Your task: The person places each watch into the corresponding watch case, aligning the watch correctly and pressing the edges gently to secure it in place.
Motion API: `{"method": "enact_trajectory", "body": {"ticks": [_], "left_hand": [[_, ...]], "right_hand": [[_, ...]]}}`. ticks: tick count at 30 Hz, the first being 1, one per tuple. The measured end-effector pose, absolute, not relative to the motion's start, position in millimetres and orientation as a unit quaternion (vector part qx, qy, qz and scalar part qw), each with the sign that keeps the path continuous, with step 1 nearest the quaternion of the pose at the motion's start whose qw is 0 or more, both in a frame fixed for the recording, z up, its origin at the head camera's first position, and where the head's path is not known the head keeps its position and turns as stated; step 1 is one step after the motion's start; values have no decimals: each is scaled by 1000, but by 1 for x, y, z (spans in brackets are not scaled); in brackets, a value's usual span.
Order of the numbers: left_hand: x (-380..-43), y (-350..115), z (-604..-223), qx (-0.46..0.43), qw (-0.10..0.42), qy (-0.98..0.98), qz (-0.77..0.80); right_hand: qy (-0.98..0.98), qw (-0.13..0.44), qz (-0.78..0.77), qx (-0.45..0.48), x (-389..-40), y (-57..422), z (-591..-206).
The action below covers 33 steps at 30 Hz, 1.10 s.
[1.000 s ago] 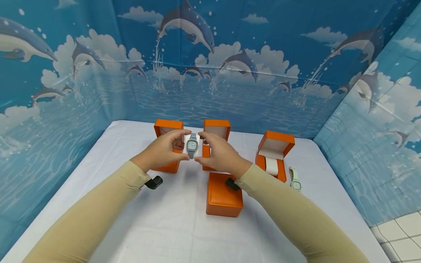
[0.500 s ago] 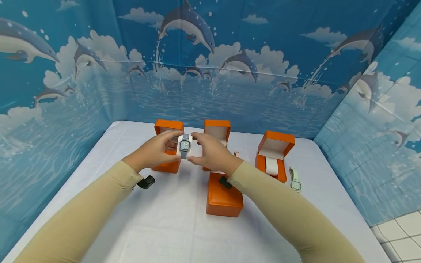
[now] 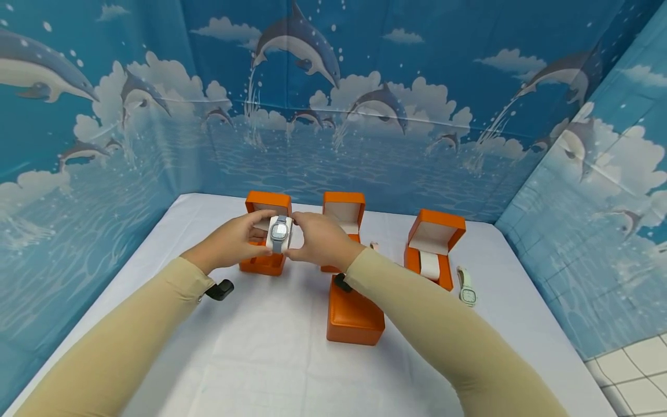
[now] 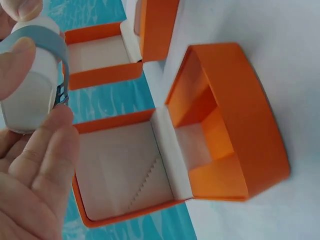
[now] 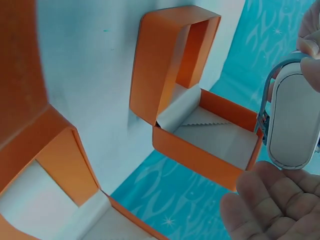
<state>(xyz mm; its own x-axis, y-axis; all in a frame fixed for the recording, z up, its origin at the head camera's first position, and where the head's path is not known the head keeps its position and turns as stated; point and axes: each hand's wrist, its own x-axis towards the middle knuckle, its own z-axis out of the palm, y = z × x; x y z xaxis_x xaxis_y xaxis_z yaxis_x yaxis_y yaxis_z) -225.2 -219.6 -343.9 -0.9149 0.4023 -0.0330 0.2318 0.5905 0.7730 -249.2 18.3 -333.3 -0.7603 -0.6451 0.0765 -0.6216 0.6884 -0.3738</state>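
Note:
A grey-blue wristwatch (image 3: 279,231) with a squarish face is strapped round a white watch cushion (image 3: 288,229). My left hand (image 3: 229,240) grips its left side between thumb and fingers, and my right hand (image 3: 324,240) holds its right side. Both wrist views show the cushion's plain oval end (image 5: 295,120) and the blue strap (image 4: 41,36) around it. Just beneath and behind the hands, an orange watch box (image 3: 266,265) stands open; its inside (image 4: 195,142) holds no cushion in the left wrist view. The right forearm partly hides a second open orange box (image 3: 345,200).
A third open box (image 3: 438,223) at the right contains a white cushion (image 3: 429,265). Beside it lies a pale green watch (image 3: 467,292). A closed orange box (image 3: 356,313) sits nearer, partly under the right wrist. Something small and pinkish (image 3: 374,246) peeks out past the right wrist.
Both hands have carried the cushion with the watch leftward, from between the two left boxes to over the leftmost open box. The boxes have stayed where they were.

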Motion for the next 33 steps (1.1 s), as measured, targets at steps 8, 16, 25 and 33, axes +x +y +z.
{"method": "enact_trajectory", "body": {"ticks": [8,16,25,33], "left_hand": [[-231,-232,-349,160,104,912,362],[-233,-241,-352,148,116,919,347],[-237,-248,-358,146,129,916,351],[-241,-249,-364,143,127,921,338]], "right_hand": [[931,70,-158,-323,-257,-1,-338],[929,85,-161,-321,-261,-15,-340],[932,95,-150,-316,-266,-27,-344],[937,106,-124,-309,-269,-33,-346]]}}
